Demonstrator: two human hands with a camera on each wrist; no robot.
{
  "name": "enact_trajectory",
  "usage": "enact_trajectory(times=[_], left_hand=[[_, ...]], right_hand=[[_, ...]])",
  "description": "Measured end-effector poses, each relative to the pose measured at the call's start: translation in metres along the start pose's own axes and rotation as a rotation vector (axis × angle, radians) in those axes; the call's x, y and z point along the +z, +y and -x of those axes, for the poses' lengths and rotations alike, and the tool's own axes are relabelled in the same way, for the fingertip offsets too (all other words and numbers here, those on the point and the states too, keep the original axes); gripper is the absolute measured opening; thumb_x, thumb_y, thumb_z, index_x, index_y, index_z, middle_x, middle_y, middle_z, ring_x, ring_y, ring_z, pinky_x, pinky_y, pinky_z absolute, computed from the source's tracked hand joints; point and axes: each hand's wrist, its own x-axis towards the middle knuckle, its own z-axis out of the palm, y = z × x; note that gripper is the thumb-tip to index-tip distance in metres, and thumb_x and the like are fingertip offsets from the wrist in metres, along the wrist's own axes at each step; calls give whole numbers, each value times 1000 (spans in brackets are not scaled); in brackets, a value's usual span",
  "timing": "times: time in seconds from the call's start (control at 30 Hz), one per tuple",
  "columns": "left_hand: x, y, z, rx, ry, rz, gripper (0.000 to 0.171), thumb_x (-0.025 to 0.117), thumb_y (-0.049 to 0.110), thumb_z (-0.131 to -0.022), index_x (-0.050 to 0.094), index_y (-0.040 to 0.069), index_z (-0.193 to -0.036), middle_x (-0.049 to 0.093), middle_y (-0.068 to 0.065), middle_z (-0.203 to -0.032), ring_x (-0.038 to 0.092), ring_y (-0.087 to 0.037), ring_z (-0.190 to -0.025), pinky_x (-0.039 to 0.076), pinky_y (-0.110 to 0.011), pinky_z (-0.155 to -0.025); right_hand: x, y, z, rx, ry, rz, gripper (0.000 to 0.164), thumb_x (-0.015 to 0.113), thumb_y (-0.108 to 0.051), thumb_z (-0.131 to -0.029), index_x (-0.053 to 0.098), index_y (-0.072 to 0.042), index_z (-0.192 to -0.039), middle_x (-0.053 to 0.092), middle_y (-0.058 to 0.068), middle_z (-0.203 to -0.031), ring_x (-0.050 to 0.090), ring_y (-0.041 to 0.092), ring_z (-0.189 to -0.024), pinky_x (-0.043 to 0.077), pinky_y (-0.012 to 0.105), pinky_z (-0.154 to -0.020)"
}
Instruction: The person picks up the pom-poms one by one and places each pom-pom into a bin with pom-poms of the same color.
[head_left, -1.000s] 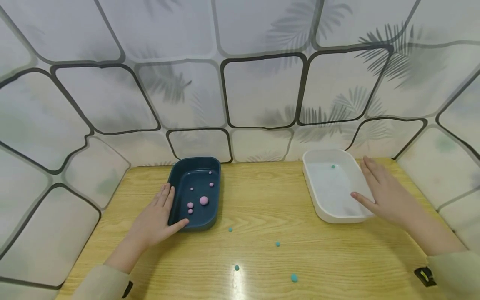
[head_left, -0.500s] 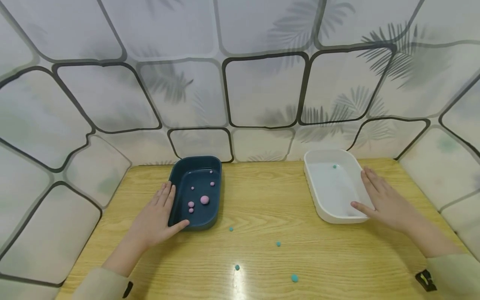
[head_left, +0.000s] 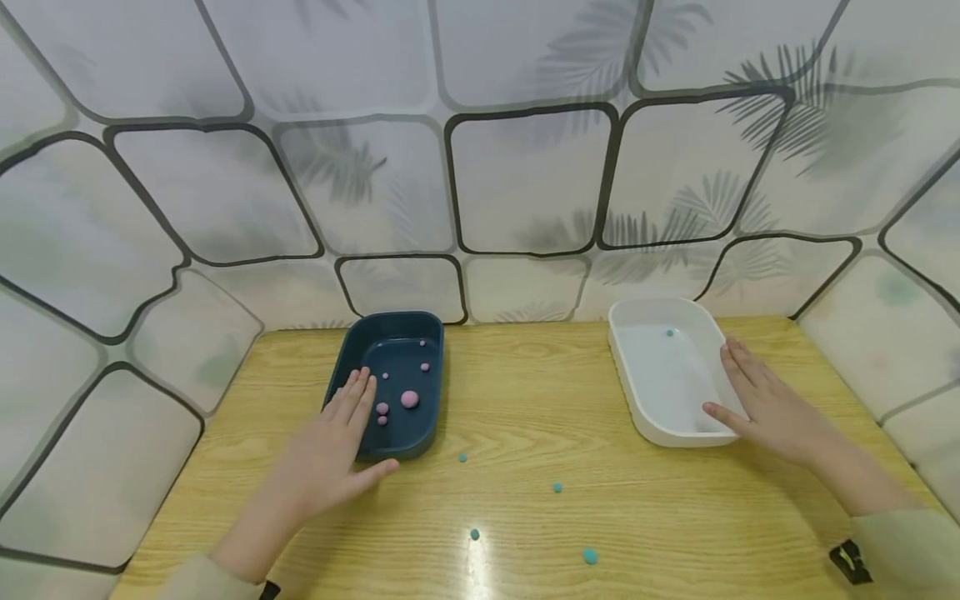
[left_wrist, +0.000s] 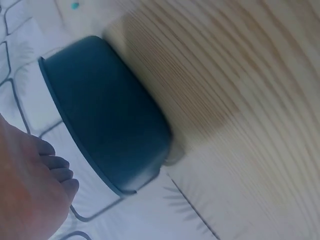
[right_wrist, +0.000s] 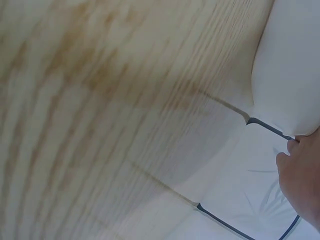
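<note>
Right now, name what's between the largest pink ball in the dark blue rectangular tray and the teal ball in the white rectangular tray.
The head view shows the blue tray's right wall, bare wooden tabletop and the white tray's left wall.

Blue tray (head_left: 408, 433) holds 6 balls (head_left: 409, 400), white tray (head_left: 666, 387) 1.

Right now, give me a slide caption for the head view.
Left hand over a dark blue tray of pink balls, right hand at a white tray.

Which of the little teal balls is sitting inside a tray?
The teal ball toward the far end of the white tray; the other four teal balls in the head view lie on the wooden table.
</note>
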Motion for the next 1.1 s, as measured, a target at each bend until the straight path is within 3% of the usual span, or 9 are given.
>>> enact_trajectory(times=[0.3,0.63,0.9,1.1], left_hand=[[1,17,0,27,26,85,103,71,55,-96,25,-4,-166,21,-23,-176,28,-43,-161,39,-59,-124],[12,38,-3,85,121,199,103,82,45,-90,30,-2,-165,29,-22,-174,38,-45,-156,43,-61,-120],[20,59,-8,108,200,324,103,90,35,-84,35,-2,-163,38,-17,-171,43,-37,-155,45,-58,-119],[27,72,-10,102,211,460,97,90,25,-86,37,6,-165,43,-15,-168,47,-35,-152,48,-58,-116]], right_hand=[[-1,-1,1,-14,7,2,90,57,-39,-109,8,13,-165,0,30,-176,-8,35,-167,-18,21,-128],[-1,1,-1,-23,6,17,90,58,-40,-109,9,13,-164,4,33,-175,0,42,-166,-21,13,-122],[-2,0,-1,-11,-24,7,91,56,-41,-110,7,13,-164,0,31,-175,-1,43,-166,-20,18,-125],[-4,-2,-1,2,-43,-10,92,55,-41,-110,6,13,-164,-3,30,-176,0,46,-165,-20,22,-127]])
